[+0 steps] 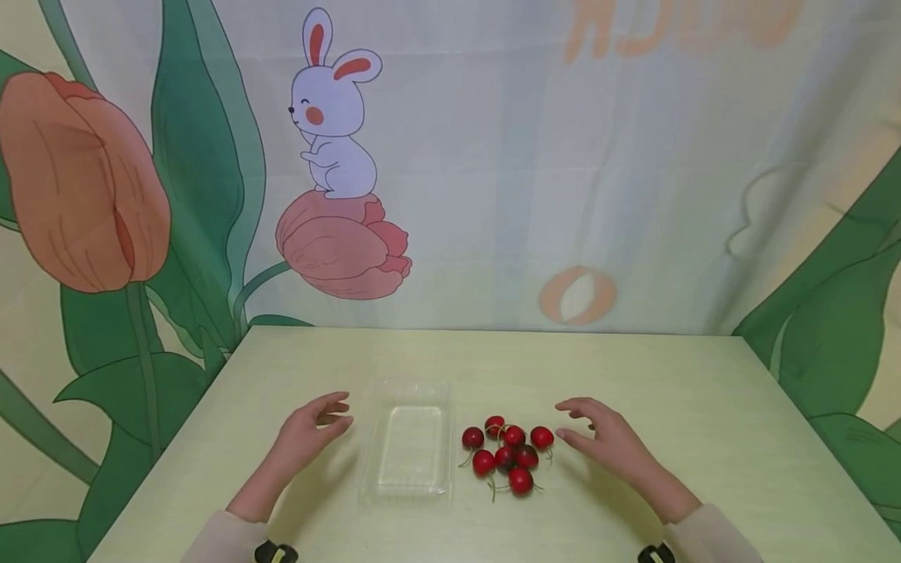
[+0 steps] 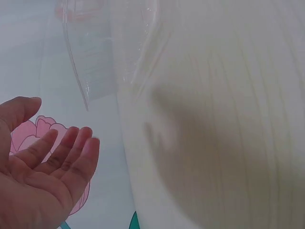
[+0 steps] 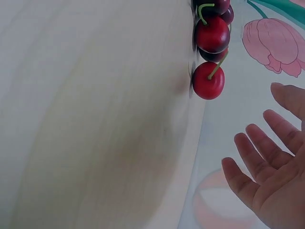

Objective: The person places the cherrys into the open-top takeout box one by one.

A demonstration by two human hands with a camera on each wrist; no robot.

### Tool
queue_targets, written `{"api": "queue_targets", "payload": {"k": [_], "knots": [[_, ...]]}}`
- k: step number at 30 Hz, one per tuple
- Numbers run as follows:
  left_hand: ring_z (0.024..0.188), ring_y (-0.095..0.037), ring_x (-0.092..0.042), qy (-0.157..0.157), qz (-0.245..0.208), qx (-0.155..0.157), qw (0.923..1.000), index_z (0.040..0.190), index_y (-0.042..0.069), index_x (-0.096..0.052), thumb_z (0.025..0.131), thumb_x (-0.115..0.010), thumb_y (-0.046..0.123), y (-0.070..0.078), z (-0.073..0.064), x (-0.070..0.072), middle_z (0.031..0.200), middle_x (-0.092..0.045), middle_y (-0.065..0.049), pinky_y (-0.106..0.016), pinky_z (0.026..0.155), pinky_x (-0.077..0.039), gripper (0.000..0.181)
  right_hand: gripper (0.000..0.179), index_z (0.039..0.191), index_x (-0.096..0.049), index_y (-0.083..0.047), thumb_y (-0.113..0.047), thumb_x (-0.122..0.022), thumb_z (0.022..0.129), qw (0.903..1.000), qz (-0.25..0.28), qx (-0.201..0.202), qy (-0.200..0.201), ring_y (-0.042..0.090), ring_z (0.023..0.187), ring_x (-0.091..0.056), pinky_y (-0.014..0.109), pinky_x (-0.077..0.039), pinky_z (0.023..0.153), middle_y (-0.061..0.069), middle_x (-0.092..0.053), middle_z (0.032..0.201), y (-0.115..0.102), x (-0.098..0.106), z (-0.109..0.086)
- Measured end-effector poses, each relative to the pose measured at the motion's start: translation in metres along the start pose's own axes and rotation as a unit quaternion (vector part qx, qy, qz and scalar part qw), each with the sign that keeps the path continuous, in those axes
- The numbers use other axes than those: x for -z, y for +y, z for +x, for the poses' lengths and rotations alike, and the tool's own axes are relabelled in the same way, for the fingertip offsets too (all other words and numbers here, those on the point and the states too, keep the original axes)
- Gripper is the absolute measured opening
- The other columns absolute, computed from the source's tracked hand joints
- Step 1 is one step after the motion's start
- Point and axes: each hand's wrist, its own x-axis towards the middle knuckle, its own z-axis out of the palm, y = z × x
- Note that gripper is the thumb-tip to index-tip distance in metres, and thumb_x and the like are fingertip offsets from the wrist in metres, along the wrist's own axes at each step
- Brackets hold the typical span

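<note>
A clear plastic container [image 1: 411, 491] stands on the table, left of a loose cluster of red cherries [image 1: 521, 481] with green stems. My left hand [image 1: 313, 430] hovers to the left of the container, fingers loosely bent and holding nothing. In the left wrist view, the palm of that hand [image 2: 47, 176] faces the container's clear wall [image 2: 90, 47], apart from it. To the right of the cherries is my right hand [image 1: 601, 434], its fingertips close to the rightmost cherry [image 1: 541, 437]. The right wrist view has this hand [image 3: 271, 167] with spread fingers, nothing in them, below the nearest cherry [image 3: 208, 81].
The pale wooden table [image 1: 633, 367] ends at the back against a hanging cloth [image 1: 479, 195] printed with tulips and a rabbit. Dark bands [image 1: 276, 552] sit at both wrists, next to the light sleeves.
</note>
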Motion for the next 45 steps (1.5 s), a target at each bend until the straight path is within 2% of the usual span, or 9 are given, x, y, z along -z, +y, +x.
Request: {"api": "queue_targets", "payload": {"k": [7, 13, 18, 25, 28, 37, 45], "knots": [[0.114, -0.035, -0.068, -0.033, -0.07, 0.048, 0.9959, 0.144, -0.008, -0.05, 0.099, -0.064, 0.011, -0.003, 0.002, -0.008, 0.133, -0.062, -0.031, -0.036, 0.081, -0.064, 0.051, 0.036, 0.125, -0.067, 0.0, -0.016, -0.073, 0.093, 0.9981, 0.028, -0.024, -0.049, 0.034, 0.108, -0.068, 0.034, -0.059, 0.08, 0.02, -0.068, 0.129, 0.0, -0.006, 0.003], [0.103, -0.026, -0.072, -0.048, -0.115, 0.075, 0.9894, 0.143, -0.01, -0.05, 0.099, -0.064, 0.011, -0.005, 0.002, -0.012, 0.126, -0.065, -0.029, -0.036, 0.078, -0.065, 0.051, 0.041, 0.128, -0.065, 0.002, -0.014, -0.074, 0.091, 0.9945, 0.044, -0.051, -0.08, 0.034, 0.108, -0.067, 0.042, -0.06, 0.084, 0.023, -0.065, 0.131, 0.0, -0.012, 0.005], [0.1, -0.021, -0.073, -0.06, -0.135, 0.094, 0.9845, 0.143, -0.012, -0.05, 0.099, -0.063, 0.012, -0.007, 0.002, -0.013, 0.121, -0.069, -0.027, -0.039, 0.085, -0.064, 0.052, 0.043, 0.128, -0.065, 0.003, -0.016, -0.075, 0.091, 0.9929, 0.046, -0.061, -0.091, 0.035, 0.109, -0.067, 0.048, -0.06, 0.088, 0.024, -0.065, 0.131, -0.004, -0.014, 0.007], [0.102, -0.029, -0.074, -0.075, -0.143, 0.101, 0.9816, 0.142, -0.014, -0.049, 0.1, -0.061, 0.012, -0.009, 0.002, -0.012, 0.128, -0.067, -0.031, -0.042, 0.086, -0.064, 0.051, 0.043, 0.127, -0.065, 0.003, -0.017, -0.076, 0.09, 0.993, 0.031, -0.068, -0.091, 0.03, 0.104, -0.067, 0.043, -0.06, 0.084, 0.023, -0.067, 0.127, -0.003, -0.018, 0.011], [0.098, -0.027, -0.075, -0.077, -0.139, 0.112, 0.981, 0.141, -0.013, -0.051, 0.1, -0.061, 0.013, -0.009, 0.002, -0.013, 0.128, -0.067, -0.03, -0.04, 0.084, -0.065, 0.049, 0.042, 0.126, -0.066, 0.003, -0.016, -0.076, 0.09, 0.9927, 0.023, -0.071, -0.095, 0.026, 0.1, -0.067, 0.038, -0.059, 0.081, 0.021, -0.069, 0.124, -0.002, -0.02, 0.012], [0.081, -0.015, -0.071, -0.07, -0.126, 0.137, 0.98, 0.13, -0.011, -0.061, 0.097, -0.066, 0.011, -0.01, 0.004, -0.02, 0.11, -0.075, -0.022, -0.032, 0.072, -0.063, 0.04, 0.041, 0.123, -0.068, 0.004, -0.013, -0.078, 0.088, 0.9895, 0.018, -0.1, -0.103, 0.023, 0.095, -0.067, 0.034, -0.058, 0.076, 0.018, -0.071, 0.119, -0.005, -0.025, 0.018], [0.067, -0.009, -0.066, -0.086, -0.154, 0.131, 0.9756, 0.125, -0.014, -0.062, 0.096, -0.066, 0.008, -0.012, 0.005, -0.021, 0.091, -0.075, -0.009, -0.024, 0.064, -0.06, 0.037, 0.04, 0.123, -0.068, 0.003, -0.013, -0.078, 0.087, 0.9875, 0.023, -0.111, -0.109, 0.022, 0.094, -0.067, 0.031, -0.057, 0.072, 0.015, -0.071, 0.114, -0.004, -0.027, 0.022]]}}
